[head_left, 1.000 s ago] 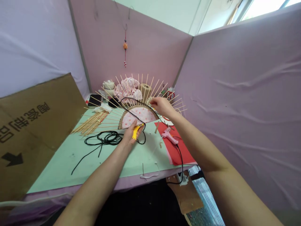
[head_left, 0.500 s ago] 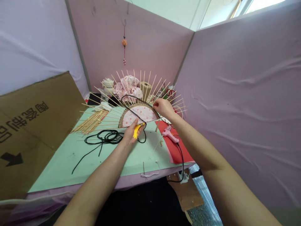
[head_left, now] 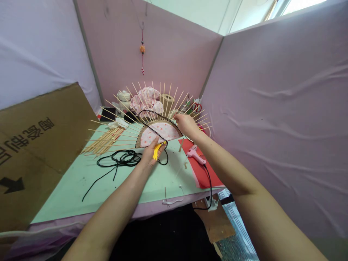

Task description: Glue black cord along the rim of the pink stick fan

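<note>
A half-round piece covered in pink patterned fabric (head_left: 163, 130), with a brown rim, has thin wooden sticks (head_left: 170, 95) fanning out from its curved edge. My left hand (head_left: 150, 152) grips its straight lower edge, thumb on the front. At that hand hangs a yellow tassel (head_left: 156, 151). Looped black cord (head_left: 152, 128) crosses the fabric and runs up behind the sticks to the fingertips of my right hand (head_left: 187, 125). Those fingers are pinched together among the sticks on the right, and the cord appears to be between them. The rest of the cord (head_left: 122, 158) lies coiled on the table.
On the right, a pink glue gun (head_left: 196, 155) lies on red sheets (head_left: 203, 174), its cable running off the front edge. Loose sticks (head_left: 107, 141) lie left. Pink ruffled fabric (head_left: 146, 99) and a twine roll (head_left: 167, 101) stand behind. A cardboard sheet (head_left: 40, 145) leans left.
The stick fan has tilted and shifted slightly left. My right hand has moved a little left with its fingers still pinched; my left hand keeps its grip.
</note>
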`<action>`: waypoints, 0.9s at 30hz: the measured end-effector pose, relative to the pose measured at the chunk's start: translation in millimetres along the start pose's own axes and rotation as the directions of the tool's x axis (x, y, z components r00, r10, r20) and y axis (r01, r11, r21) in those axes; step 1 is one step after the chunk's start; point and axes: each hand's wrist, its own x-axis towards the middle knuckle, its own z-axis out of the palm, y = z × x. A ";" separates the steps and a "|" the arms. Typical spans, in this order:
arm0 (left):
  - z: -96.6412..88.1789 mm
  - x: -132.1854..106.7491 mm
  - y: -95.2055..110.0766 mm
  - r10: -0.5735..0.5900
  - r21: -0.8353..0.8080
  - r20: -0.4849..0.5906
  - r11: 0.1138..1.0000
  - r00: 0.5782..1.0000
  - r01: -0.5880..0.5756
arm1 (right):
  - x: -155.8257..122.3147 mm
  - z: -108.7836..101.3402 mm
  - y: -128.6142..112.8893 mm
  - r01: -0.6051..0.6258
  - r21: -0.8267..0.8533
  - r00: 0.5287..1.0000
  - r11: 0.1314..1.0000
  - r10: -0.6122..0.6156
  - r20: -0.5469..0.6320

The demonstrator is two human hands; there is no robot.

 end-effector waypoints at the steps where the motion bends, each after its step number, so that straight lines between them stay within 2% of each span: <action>1: 0.0 0.3 0.2 -0.004 -0.009 -0.004 1.000 1.000 0.004 | 1.5 -2.6 2.9 -0.007 0.037 1.000 0.999 0.008 -0.030; 3: 0.1 0.8 0.5 -0.017 -0.034 -0.010 0.999 1.000 0.017 | 2.9 -7.7 8.8 -0.032 0.132 0.995 0.991 0.044 -0.088; 5: 0.3 1.0 0.8 -0.028 -0.053 -0.013 0.998 1.000 0.027 | 1.6 -10.7 13.1 -0.066 0.227 0.991 0.972 0.091 -0.099; 10: 1.1 0.4 0.7 -0.037 -0.061 -0.011 0.998 0.999 0.036 | -9.0 -5.5 12.2 -0.148 0.391 0.988 0.909 0.150 0.025; 14: 1.3 0.1 0.5 -0.031 -0.037 -0.014 0.999 0.999 0.030 | -11.8 -1.6 5.4 -0.150 0.410 0.988 0.900 0.146 0.040; 22: 0.7 -0.4 0.1 -0.017 -0.001 0.009 1.000 1.000 0.017 | -4.4 -2.7 -0.2 -0.078 0.315 0.997 0.946 0.069 0.041; 27: 3.5 -1.5 1.3 -0.041 0.002 -0.025 0.999 0.999 0.041 | -5.2 -3.5 5.7 -0.047 0.451 0.997 0.891 0.069 -0.033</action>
